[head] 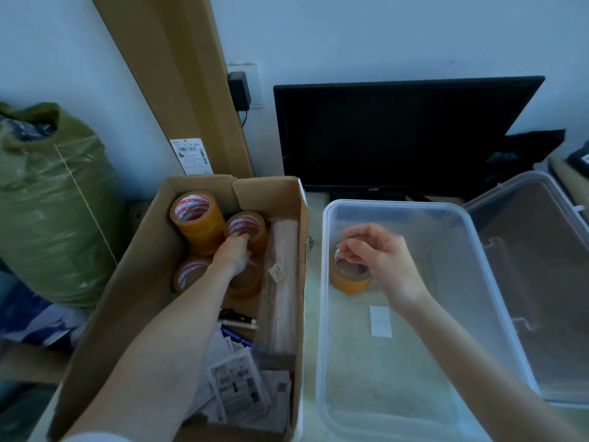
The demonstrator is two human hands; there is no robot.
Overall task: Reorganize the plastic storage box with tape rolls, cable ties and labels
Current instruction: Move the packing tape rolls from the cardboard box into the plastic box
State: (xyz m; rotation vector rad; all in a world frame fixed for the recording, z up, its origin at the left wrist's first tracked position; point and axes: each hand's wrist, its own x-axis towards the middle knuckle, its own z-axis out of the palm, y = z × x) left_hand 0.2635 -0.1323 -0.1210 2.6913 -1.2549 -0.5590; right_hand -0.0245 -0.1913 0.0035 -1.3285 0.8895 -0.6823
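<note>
The plastic storage box (395, 215) sits open beside the cardboard box (140, 282); our right hand (379, 253) pinches a tape roll (349, 279) inside it, our left hand (234, 253) grips the next roll (247, 226) for transfer.

left hand (234, 253): I see its fingertips vanish into the core of a brown tape roll with a red-and-white inner label (246, 228); I cannot tell how they sit inside.
low brown tape roll (245, 280): my left wrist covers much of it.
right hand (376, 253): fingers blurred; I cannot tell whether they touch the orange-brown tape roll in the clear plastic storage box (350, 277).
printed white paper labels (237, 386): text too small for me to read.
clear plastic lid (541, 282): cut by the right edge.
green plastic-wrapped bundle (47, 202): cut by the left edge.
</note>
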